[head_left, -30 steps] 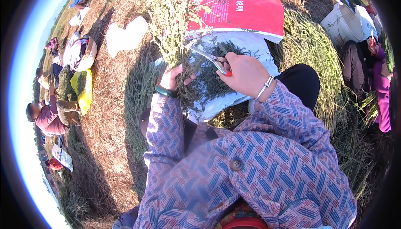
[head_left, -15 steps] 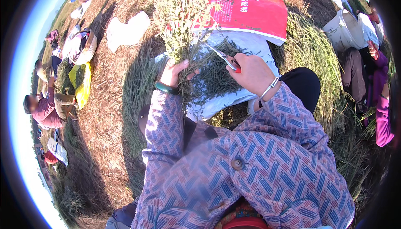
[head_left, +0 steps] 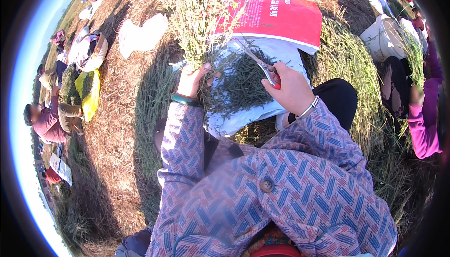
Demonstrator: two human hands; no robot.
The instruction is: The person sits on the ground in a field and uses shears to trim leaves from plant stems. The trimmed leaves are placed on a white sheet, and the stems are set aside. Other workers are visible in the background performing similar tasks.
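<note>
My left hand (head_left: 191,81) is closed round the lower stems of a bunch of tall, pale green plants (head_left: 194,22), which stands upright above the fist. In my right hand (head_left: 295,86) is a pair of scissors (head_left: 263,67) with red handles. Its blades point up and left toward the bunch, the tips close to the plants' right side; whether they touch I cannot tell. Below lies a heap of dark green cuttings (head_left: 246,81) on a white sheet (head_left: 288,50). A red printed sack panel (head_left: 276,20) covers the sheet's far end.
Cut green stalks (head_left: 347,69) are piled at right, and another pile (head_left: 157,97) lies at left. A white bucket (head_left: 383,36) and a person in purple (head_left: 424,125) are at far right. Several people sit at left near a yellow bag (head_left: 89,95). A white bag (head_left: 140,32) lies on dry grass.
My right hand and the scissors have shifted right and slightly down, away from the bunch. My left hand keeps its hold. At right, the person in purple now raises a green bunch.
</note>
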